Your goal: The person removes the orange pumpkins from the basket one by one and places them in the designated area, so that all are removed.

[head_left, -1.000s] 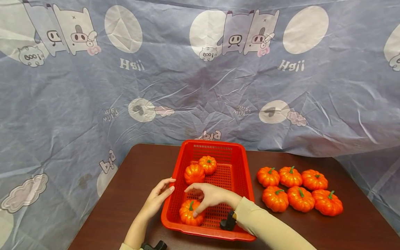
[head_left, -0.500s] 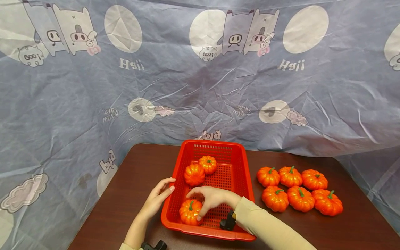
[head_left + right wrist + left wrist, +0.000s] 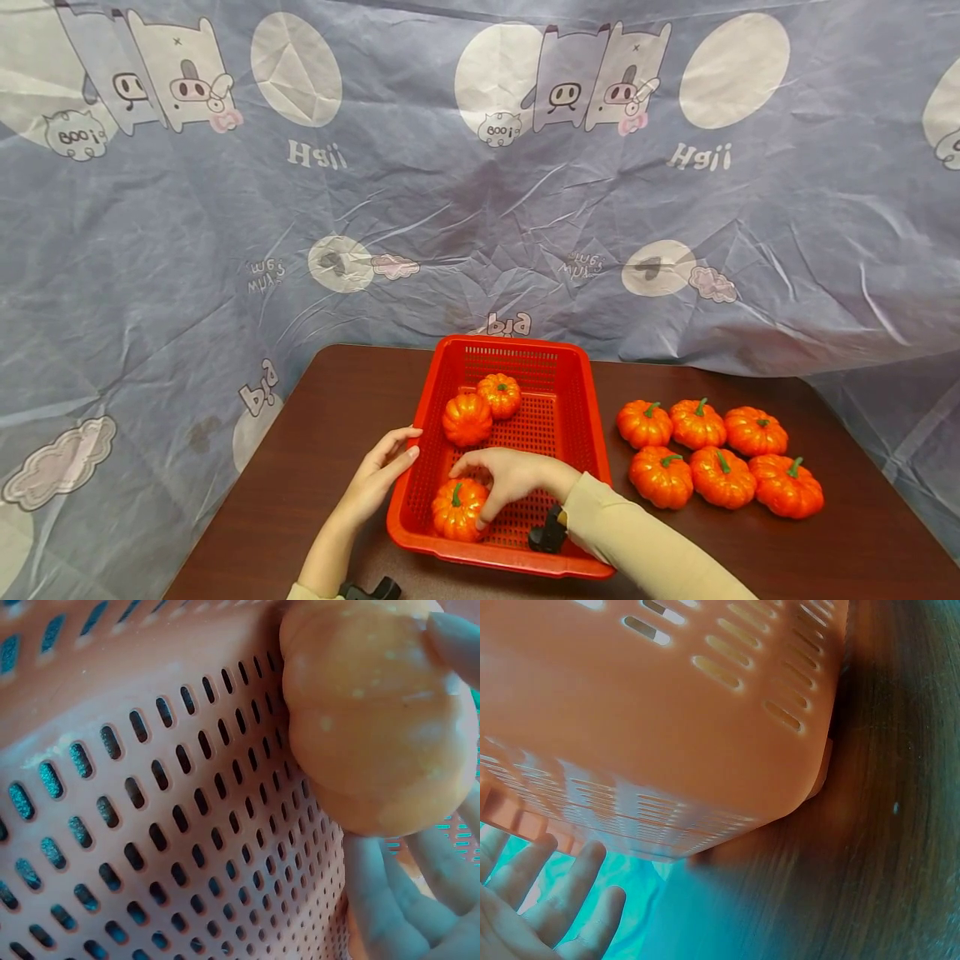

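An orange toy pumpkin (image 3: 456, 510) with a green stem sits in the near left corner of a red plastic basket (image 3: 501, 565). My right hand (image 3: 510, 479) reaches over the basket and holds this pumpkin, thumb on its right side and fingers behind it. Up close in the right wrist view, the thumb and fingertips meet the pumpkin's skin (image 3: 375, 712). At the basket's left rim, my left hand (image 3: 378, 475) touches the edge with thumb and forefinger. In the left wrist view its fingers extend loosely beneath the rim. Two more pumpkins (image 3: 467, 419) lie farther back inside the basket.
Right of the basket, several orange pumpkins (image 3: 723, 477) stand in two rows on the dark wooden table (image 3: 360, 392). A grey-blue printed cloth (image 3: 480, 208) hangs behind and around the table. A black wrist camera (image 3: 547, 533) is over the basket's near side.
My right hand has shifted slightly right and toward me, its fingers coming down to the pumpkin, which has shifted a little right. The left hand and basket have stayed still.
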